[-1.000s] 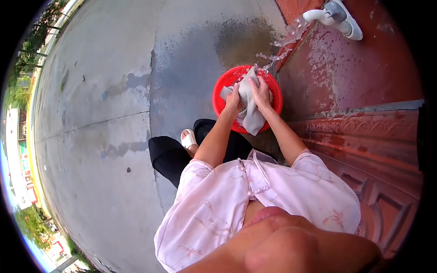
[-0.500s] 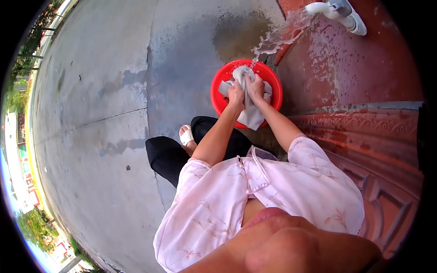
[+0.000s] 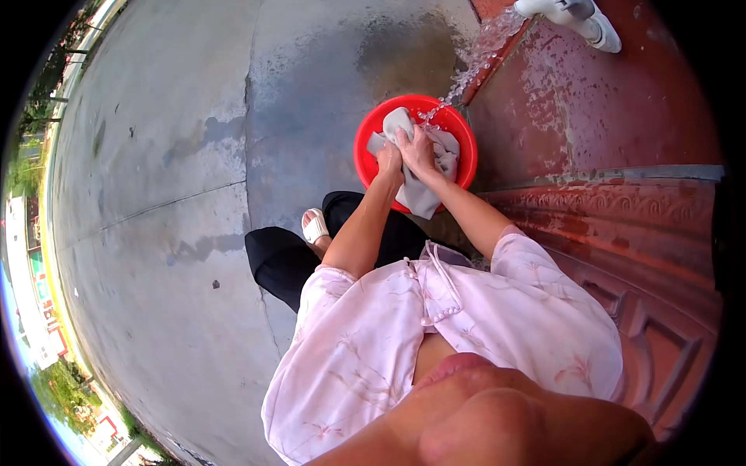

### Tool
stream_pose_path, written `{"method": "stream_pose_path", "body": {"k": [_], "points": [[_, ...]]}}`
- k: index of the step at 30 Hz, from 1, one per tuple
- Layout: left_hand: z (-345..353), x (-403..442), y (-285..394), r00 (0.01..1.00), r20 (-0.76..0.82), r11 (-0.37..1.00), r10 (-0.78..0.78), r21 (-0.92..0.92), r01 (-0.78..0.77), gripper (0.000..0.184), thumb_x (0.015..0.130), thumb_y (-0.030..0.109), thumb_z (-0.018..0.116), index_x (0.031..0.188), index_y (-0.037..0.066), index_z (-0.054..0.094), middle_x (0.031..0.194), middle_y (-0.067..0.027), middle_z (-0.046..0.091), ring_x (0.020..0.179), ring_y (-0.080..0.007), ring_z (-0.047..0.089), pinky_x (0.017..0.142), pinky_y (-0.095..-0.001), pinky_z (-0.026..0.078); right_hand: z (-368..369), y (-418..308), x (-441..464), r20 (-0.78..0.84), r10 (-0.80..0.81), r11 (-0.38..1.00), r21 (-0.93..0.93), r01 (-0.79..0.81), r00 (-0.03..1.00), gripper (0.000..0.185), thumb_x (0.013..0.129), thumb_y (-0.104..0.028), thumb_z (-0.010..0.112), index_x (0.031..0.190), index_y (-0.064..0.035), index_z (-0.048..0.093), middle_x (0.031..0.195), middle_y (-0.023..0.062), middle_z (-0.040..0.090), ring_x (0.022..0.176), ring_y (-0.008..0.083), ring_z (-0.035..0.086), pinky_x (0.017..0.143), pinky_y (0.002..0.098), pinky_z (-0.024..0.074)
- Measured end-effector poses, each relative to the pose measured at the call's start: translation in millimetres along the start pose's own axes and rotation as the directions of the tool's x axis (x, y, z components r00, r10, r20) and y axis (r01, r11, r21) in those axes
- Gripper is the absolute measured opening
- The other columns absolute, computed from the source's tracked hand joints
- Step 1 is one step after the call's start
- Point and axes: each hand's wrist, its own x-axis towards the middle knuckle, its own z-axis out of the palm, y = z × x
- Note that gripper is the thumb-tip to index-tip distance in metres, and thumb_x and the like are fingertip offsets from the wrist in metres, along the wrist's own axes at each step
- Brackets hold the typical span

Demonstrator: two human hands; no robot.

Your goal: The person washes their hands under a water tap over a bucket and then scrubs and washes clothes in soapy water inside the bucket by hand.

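Below me a red basin (image 3: 364, 167) stands on the wet concrete. Bunched over it is a light grey cloth (image 3: 423, 200), one end balled up near the far side and the other hanging toward me over the near rim. My left hand (image 3: 390, 158) grips the left of the bunch. My right hand (image 3: 420, 153) is closed round it from the right, close beside the left. Water (image 3: 474, 66) falls from a white tap (image 3: 556, 12) into the basin just past my right hand. More fabric lies in the basin on the right; its shape is partly hidden.
A red tiled wall (image 3: 622, 109) with a moulded ledge (image 3: 614, 213) rises close on the right. Wet concrete (image 3: 311, 116) spreads to the left. My foot in a white sandal (image 3: 315, 226) rests just left of the basin's near side.
Both hands have shifted slightly left with the cloth, and the balled end now sticks out to the left of my right hand. The water stream lands nearer the hands.
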Motion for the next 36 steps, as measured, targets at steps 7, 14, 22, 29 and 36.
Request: {"method": "stream_pose_path", "body": {"k": [7, 14, 22, 29, 36], "points": [[-9, -31, 55, 0.963, 0.079, 0.818, 0.257, -0.549, -0.173, 0.053, 0.099, 0.042, 0.044, 0.130, -0.001, 0.045, 0.124, -0.0151, 0.057, 0.111, -0.0302, 0.058, 0.090, -0.0450, 0.050, -39, 36, 12, 0.634, 0.409, 0.502, 0.444, -0.742, 0.656, 0.045, 0.088, -0.042, 0.062, 0.103, -0.0001, 0.066, 0.093, 0.0075, 0.068, 0.081, 0.0180, 0.063, 0.073, 0.0341, 0.0501], [-16, -16, -7, 0.995, -0.096, 0.963, -0.010, -0.268, -0.017, 0.043, 0.095, 0.035, 0.055, 0.121, 0.000, 0.057, 0.111, -0.0142, 0.064, 0.096, -0.0259, 0.063, 0.080, -0.0405, 0.052, -20, -10, -28, 0.141, -0.036, 0.973, 0.232, 0.002, 0.989, 0.037, 0.087, -0.035, 0.062, 0.098, 0.0012, 0.062, 0.094, 0.0236, 0.065, 0.087, 0.0364, 0.064, 0.077, 0.0446, 0.0469], [8, -19, 12, 0.997, -0.074, 0.985, 0.036, -0.165, -0.047, 0.048, 0.099, 0.036, 0.038, 0.122, -0.004, 0.053, 0.113, -0.0196, 0.061, 0.099, -0.0316, 0.060, 0.084, -0.0451, 0.049, -12, 1, -9, 0.072, 0.120, 0.990, 0.064, -0.124, 0.990, 0.044, 0.090, -0.042, 0.055, 0.099, -0.0001, 0.058, 0.098, 0.0295, 0.062, 0.096, 0.0480, 0.058, 0.083, 0.0515, 0.0449], [15, -22, 11, 0.995, -0.095, 0.986, -0.028, -0.166, 0.012, 0.044, 0.098, 0.031, 0.040, 0.118, -0.004, 0.056, 0.111, -0.0195, 0.062, 0.095, -0.0324, 0.062, 0.082, -0.0453, 0.050, -3, 26, 11, 0.026, 0.139, 0.990, -0.003, -0.139, 0.990, 0.037, 0.091, -0.038, 0.052, 0.100, -0.0027, 0.062, 0.092, 0.0282, 0.065, 0.089, 0.0474, 0.061, 0.080, 0.0513, 0.0472], [3, -26, 21, 0.998, 0.028, 0.984, -0.048, -0.169, 0.053, 0.050, 0.099, 0.038, 0.038, 0.125, -0.002, 0.051, 0.118, -0.0181, 0.059, 0.104, -0.0300, 0.060, 0.086, -0.0467, 0.049, -15, 12, -2, 0.092, 0.082, 0.996, 0.024, -0.085, 0.992, 0.042, 0.091, -0.039, 0.055, 0.106, -0.0002, 0.061, 0.098, 0.0276, 0.063, 0.093, 0.0463, 0.060, 0.080, 0.0504, 0.0463]]}}
